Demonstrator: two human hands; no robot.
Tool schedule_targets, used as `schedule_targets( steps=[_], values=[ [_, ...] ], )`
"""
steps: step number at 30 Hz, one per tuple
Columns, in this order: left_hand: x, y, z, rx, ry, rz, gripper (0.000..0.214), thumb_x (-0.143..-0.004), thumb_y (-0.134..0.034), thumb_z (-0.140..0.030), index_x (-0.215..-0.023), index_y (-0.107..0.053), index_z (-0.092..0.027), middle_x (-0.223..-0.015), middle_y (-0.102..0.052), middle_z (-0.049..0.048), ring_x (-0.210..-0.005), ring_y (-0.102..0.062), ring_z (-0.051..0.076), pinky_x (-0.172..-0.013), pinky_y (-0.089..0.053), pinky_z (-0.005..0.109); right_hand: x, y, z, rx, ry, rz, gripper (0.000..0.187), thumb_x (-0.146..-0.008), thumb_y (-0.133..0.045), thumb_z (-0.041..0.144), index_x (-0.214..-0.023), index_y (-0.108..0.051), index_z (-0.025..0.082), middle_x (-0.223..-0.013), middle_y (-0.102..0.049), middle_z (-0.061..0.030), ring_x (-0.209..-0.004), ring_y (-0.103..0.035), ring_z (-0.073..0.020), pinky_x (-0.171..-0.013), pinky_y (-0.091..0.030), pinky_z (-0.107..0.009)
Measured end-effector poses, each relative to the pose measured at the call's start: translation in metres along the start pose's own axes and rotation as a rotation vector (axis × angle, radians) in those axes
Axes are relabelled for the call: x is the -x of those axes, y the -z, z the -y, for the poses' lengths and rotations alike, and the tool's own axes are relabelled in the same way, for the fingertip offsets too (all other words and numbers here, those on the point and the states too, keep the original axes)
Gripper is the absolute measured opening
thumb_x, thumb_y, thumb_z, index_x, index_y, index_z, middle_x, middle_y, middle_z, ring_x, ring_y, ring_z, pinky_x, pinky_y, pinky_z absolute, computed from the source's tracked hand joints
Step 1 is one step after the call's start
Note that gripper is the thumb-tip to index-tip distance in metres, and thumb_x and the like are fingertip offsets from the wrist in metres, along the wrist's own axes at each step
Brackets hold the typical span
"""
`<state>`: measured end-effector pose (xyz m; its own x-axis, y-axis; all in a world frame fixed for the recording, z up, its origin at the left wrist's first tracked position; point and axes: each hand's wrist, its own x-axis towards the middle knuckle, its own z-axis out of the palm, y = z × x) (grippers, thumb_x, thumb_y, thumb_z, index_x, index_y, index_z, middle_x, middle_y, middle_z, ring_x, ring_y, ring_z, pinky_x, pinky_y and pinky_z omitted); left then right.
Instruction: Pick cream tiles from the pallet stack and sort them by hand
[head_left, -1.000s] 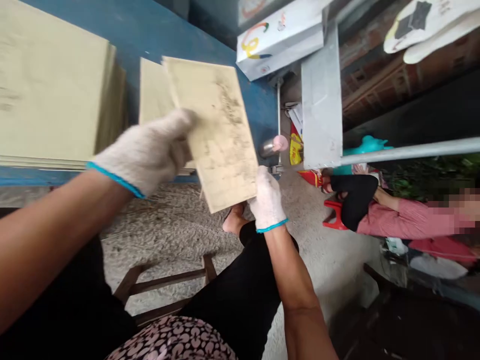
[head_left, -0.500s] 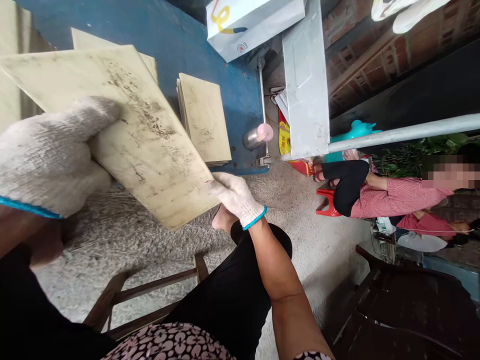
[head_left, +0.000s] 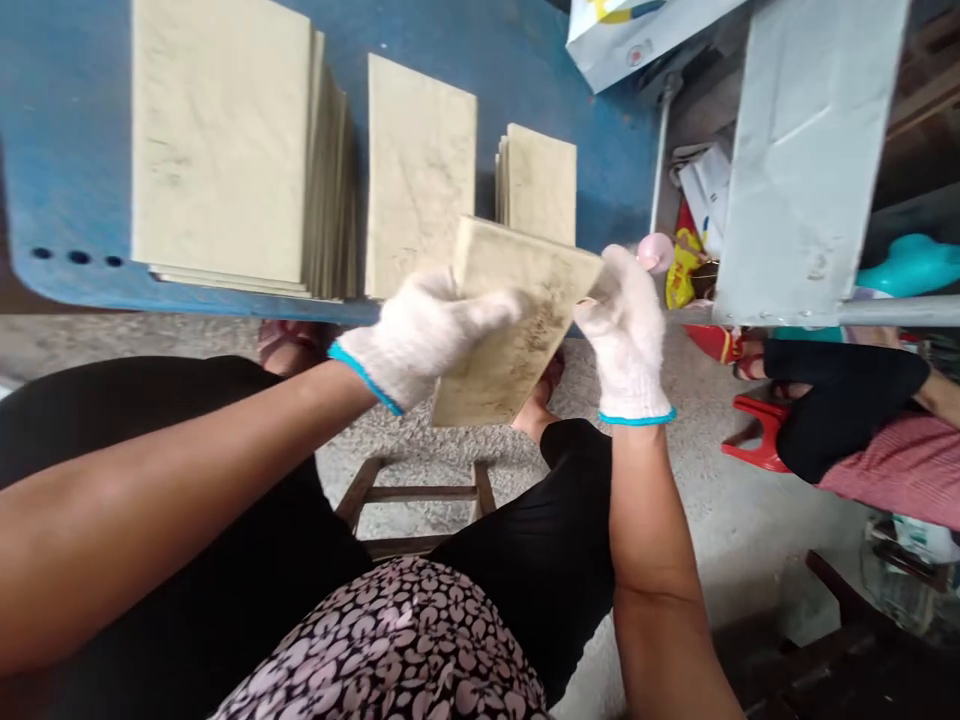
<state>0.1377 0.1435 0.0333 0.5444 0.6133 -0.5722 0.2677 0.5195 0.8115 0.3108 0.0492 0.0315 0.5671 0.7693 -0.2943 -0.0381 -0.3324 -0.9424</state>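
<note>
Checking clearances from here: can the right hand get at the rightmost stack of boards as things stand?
Probably yes: the right hand looks close, and the rightmost stack shows its upper part uncovered, though the held board hides its lower end in this view.

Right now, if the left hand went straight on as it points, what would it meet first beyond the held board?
Probably the gloved right hand, near the right edge of the pale board, though depth is unclear.

I see a white package (head_left: 656,38) by the bench's (head_left: 71,180) far right corner, a red stool (head_left: 769,430) past its right edge.
</note>
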Motion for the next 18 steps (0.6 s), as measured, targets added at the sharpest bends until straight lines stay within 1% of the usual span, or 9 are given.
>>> schedule_targets(
  steps=[2,3,5,7,9,11,12,16,18],
  values=[
    [0.001,0.003,0.01,-0.177,0.005,0.032,0.042,-0.074,-0.076,-0.044,-0.103,-0.076,-0.015,-0.094,-0.075,0.0042,-0.084,-0.067,0.018,-0.072,-0.055,0.027,0.003,0.005,0.003,0.022,0.098,-0.015,0.06,-0.073,-0.08,0.038,-0.128,-0.058,0.029,-0.131,-0.06,-0.0018,-0.131,-0.052,-0.0215,-0.104,-0.049,-0.035],
    [0.001,0.004,0.014,-0.234,-0.009,0.065,0.042,-0.074,-0.075,-0.046,-0.104,-0.076,-0.016,-0.093,-0.075,0.0026,-0.084,-0.066,0.018,-0.071,-0.053,0.025,0.006,0.007,0.005,0.052,0.113,-0.003,0.055,-0.072,-0.081,0.036,-0.123,-0.062,0.028,-0.127,-0.062,-0.002,-0.13,-0.053,-0.0224,-0.102,-0.05,-0.036],
    [0.002,0.006,0.019,-0.309,-0.054,0.14,0.042,-0.075,-0.073,-0.047,-0.105,-0.075,-0.017,-0.089,-0.075,0.0,-0.082,-0.065,0.016,-0.069,-0.049,0.022,0.01,0.009,0.011,0.121,0.06,0.051,0.045,-0.07,-0.083,0.031,-0.112,-0.068,0.026,-0.118,-0.067,-0.0015,-0.126,-0.056,-0.0234,-0.1,-0.052,-0.036],
    [0.001,0.008,0.022,-0.39,-0.092,0.219,0.042,-0.078,-0.071,-0.05,-0.104,-0.074,-0.018,-0.086,-0.074,-0.001,-0.08,-0.064,0.015,-0.066,-0.047,0.021,0.015,0.007,0.018,0.166,-0.022,0.133,0.037,-0.068,-0.084,0.026,-0.103,-0.072,0.025,-0.109,-0.071,-0.0008,-0.12,-0.06,-0.0233,-0.1,-0.051,-0.036],
    [0.001,0.009,0.024,-0.468,-0.094,0.255,0.042,-0.078,-0.069,-0.054,-0.099,-0.073,-0.017,-0.08,-0.072,-0.0012,-0.073,-0.062,0.014,-0.061,-0.043,0.021,0.018,0.005,0.024,0.197,-0.094,0.221,0.032,-0.066,-0.085,0.022,-0.097,-0.074,0.024,-0.102,-0.073,-0.0001,-0.115,-0.062,-0.0232,-0.099,-0.051,-0.036],
    [0.001,0.01,0.024,-0.505,-0.098,0.276,0.041,-0.078,-0.069,-0.055,-0.094,-0.073,-0.017,-0.076,-0.071,-0.0015,-0.068,-0.06,0.013,-0.057,-0.04,0.02,0.019,0.005,0.027,0.244,-0.132,0.309,0.032,-0.065,-0.086,0.021,-0.095,-0.075,0.024,-0.095,-0.074,0.0006,-0.109,-0.065,-0.0237,-0.098,-0.052,-0.038],
    [0.002,0.01,0.023,-0.51,-0.103,0.296,0.039,-0.078,-0.069,-0.054,-0.094,-0.072,-0.018,-0.075,-0.071,-0.002,-0.066,-0.059,0.012,-0.056,-0.039,0.02,0.019,0.006,0.028,0.276,-0.13,0.352,0.034,-0.064,-0.086,0.021,-0.096,-0.075,0.024,-0.094,-0.074,0.0008,-0.106,-0.066,-0.0239,-0.098,-0.052,-0.038],
    [0.005,0.01,0.021,-0.485,-0.153,0.39,0.032,-0.082,-0.068,-0.046,-0.103,-0.073,-0.022,-0.083,-0.073,-0.0037,-0.07,-0.06,0.011,-0.062,-0.04,0.02,0.019,0.013,0.026,0.398,-0.048,0.447,0.041,-0.062,-0.087,0.023,-0.101,-0.076,0.025,-0.098,-0.074,0.0002,-0.102,-0.067,-0.0241,-0.096,-0.052,-0.039],
    [0.006,0.009,0.021,-0.516,-0.162,0.402,0.033,-0.081,-0.069,-0.048,-0.101,-0.074,-0.022,-0.083,-0.073,-0.0025,-0.071,-0.06,0.013,-0.063,-0.04,0.021,0.021,0.014,0.023,0.442,-0.03,0.488,0.039,-0.064,-0.086,0.025,-0.102,-0.076,0.025,-0.099,-0.074,-0.0003,-0.1,-0.067,-0.0241,-0.097,-0.051,-0.04]
  ],
)
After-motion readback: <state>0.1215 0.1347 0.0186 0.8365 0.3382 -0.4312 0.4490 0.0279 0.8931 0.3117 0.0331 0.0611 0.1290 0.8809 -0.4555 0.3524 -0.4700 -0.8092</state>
